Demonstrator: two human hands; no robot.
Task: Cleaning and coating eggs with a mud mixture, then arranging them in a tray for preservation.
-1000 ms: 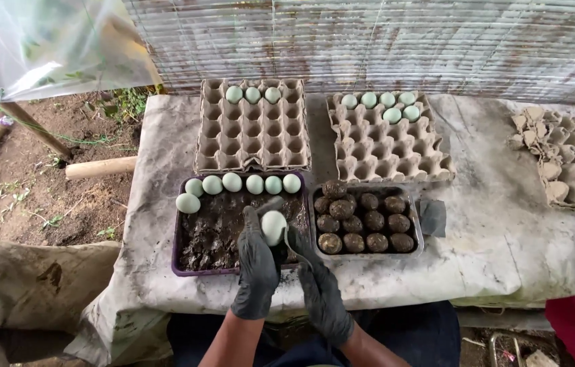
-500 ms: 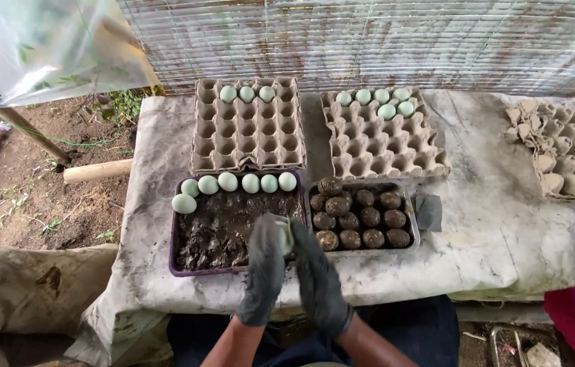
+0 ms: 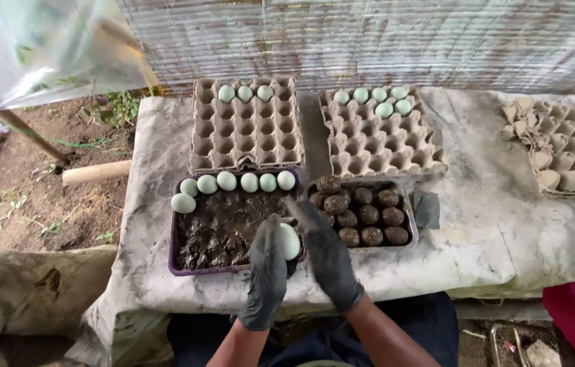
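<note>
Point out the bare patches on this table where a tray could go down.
Widest free patch: the cloth-covered table between the tray of mud-coated eggs and the empty carton at right. A narrower strip runs along the near edge. Crowded: the mud tray, where the left hand holds a pale egg beside the right hand.

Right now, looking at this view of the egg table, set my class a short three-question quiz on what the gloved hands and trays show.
1. True or false: the left hand in a black glove holds a pale green egg.
2. How many pale green eggs line the far edge of the purple mud tray?
3. Which holds the mud-coated dark eggs: A the grey metal tray, B the left cardboard egg carton, C the right cardboard egg carton?

Key: 1 true. 2 seven, one resting on the left rim. 3 A.
</note>
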